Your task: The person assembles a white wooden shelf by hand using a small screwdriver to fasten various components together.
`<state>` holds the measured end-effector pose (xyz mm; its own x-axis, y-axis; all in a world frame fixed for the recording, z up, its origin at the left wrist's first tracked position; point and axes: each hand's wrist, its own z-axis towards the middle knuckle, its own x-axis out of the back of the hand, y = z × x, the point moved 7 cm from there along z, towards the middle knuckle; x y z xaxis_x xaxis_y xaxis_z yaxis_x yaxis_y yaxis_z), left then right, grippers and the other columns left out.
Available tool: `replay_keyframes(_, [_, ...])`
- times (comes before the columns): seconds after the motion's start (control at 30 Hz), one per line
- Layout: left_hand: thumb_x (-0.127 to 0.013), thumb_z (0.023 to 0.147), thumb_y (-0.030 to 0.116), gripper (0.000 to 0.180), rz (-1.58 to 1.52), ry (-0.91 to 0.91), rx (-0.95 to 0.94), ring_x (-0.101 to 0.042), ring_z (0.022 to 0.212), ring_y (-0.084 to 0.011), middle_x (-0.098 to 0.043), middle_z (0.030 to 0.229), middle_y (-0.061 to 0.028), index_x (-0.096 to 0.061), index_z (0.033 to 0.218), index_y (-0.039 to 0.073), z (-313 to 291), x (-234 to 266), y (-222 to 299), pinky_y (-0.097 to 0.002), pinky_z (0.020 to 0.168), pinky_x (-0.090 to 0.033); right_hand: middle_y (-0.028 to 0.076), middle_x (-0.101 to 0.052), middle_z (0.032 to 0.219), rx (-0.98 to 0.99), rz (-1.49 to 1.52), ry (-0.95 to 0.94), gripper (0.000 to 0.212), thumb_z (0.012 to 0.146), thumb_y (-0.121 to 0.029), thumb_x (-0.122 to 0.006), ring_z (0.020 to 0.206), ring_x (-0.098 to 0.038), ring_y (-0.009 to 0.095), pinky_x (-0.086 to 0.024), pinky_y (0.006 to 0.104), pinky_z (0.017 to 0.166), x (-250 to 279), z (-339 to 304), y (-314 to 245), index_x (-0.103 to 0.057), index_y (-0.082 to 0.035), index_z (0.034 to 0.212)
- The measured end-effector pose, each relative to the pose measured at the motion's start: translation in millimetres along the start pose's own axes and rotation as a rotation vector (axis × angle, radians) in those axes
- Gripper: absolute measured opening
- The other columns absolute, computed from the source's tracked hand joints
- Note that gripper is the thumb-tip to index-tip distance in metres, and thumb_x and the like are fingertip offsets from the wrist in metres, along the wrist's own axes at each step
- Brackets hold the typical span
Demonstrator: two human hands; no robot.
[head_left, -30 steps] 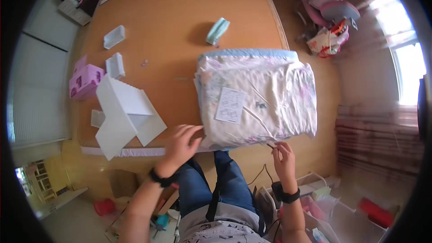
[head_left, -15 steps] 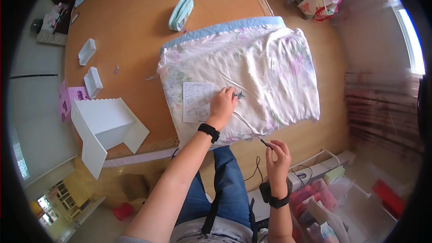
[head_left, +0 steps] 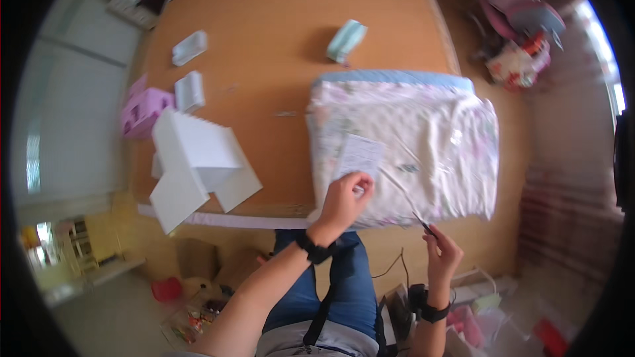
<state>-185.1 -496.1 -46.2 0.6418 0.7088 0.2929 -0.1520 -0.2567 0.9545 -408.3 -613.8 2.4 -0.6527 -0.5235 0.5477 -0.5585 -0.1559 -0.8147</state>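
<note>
My left hand [head_left: 347, 199] is closed in a pinch over the near edge of the folded floral cloth [head_left: 436, 119], just below a printed sheet with line drawings [head_left: 362, 153]. Whatever its fingertips hold is too small to make out. Between the fingers of my right hand [head_left: 444, 251] is a screwdriver [head_left: 428, 228], its dark handle gripped and its thin shaft pointing up and left over the cloth's near edge. A little heap of small dark pieces [head_left: 408, 168] lies on the cloth, to the right of the sheet.
At left on the brown mat [head_left: 278, 46] stands a white panel assembly [head_left: 208, 152], with a purple box [head_left: 149, 111] behind it. Two white trays [head_left: 190, 48] lie farther back. A mint pencil case [head_left: 346, 39] sits beyond the cloth. A cable [head_left: 400, 268] hangs near my legs.
My left hand has left the dark heap and come back toward the cloth's near edge. My right hand keeps the screwdriver. The view has swung left, so everything appears farther right.
</note>
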Motion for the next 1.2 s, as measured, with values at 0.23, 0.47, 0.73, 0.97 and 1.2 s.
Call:
replay_keyframes(0.23, [-0.062,0.075,0.000,0.006,0.122,0.284,0.114,-0.058,0.066,-0.0114,-0.061,0.072,-0.0041,-0.059,0.080,0.002,-105.9,259.6,9.2,-0.0231,0.062,-0.046,0.006,-0.061,0.074,0.028,0.493,-0.399,0.009,0.081,0.006,-0.054,0.067,-0.059,0.011,-0.046,0.0211,0.062,-148.9,-20.6,-126.1,-0.061,0.006,0.086])
replay_keyframes(0.47, [-0.063,0.073,-0.001,0.009,0.390,0.415,0.179,-0.060,0.066,-0.0178,-0.062,0.074,-0.0084,-0.060,0.081,0.001,-145.7,469.3,-44.5,-0.0262,0.062,-0.047,0.005,-0.055,0.074,0.064,0.640,-0.557,0.012,0.091,-0.008,-0.049,0.068,-0.052,0.011,-0.042,0.0227,0.064,-309.1,-72.0,-218.1,-0.055,0.002,0.092])
replay_keyframes(0.73, [-0.062,0.078,-0.002,0.007,0.096,0.117,0.205,-0.061,0.071,-0.0113,-0.064,0.078,-0.0064,-0.060,0.085,-0.003,-106.7,503.9,-125.6,-0.0228,0.067,-0.048,0.007,-0.060,0.078,0.113,0.611,-0.546,0.020,0.094,-0.012,-0.044,0.071,-0.060,0.014,-0.048,0.0254,0.069,-399.5,-123.4,-256.2,-0.055,0.004,0.094])
replay_keyframes(0.97, [-0.063,0.077,-0.002,0.006,0.071,0.025,0.218,-0.060,0.067,-0.0106,-0.063,0.074,-0.0066,-0.061,0.082,-0.003,-86.6,496.9,-125.0,-0.0231,0.061,-0.048,0.008,-0.059,0.077,0.058,0.545,-0.526,0.020,0.094,-0.011,-0.042,0.071,-0.061,0.016,-0.049,0.0277,0.070,-418.2,-123.7,-234.9,-0.054,0.004,0.093])
replay_keyframes(1.2, [-0.064,0.077,-0.001,0.006,0.180,0.005,0.184,-0.061,0.065,-0.0146,-0.064,0.076,-0.0083,-0.062,0.082,-0.002,-83.0,491.4,-128.3,-0.0241,0.060,-0.048,0.008,-0.059,0.075,0.030,0.511,-0.528,0.021,0.095,-0.013,-0.041,0.070,-0.060,0.016,-0.049,0.0278,0.069,-423.1,-114.1,-222.0,-0.054,0.004,0.093])
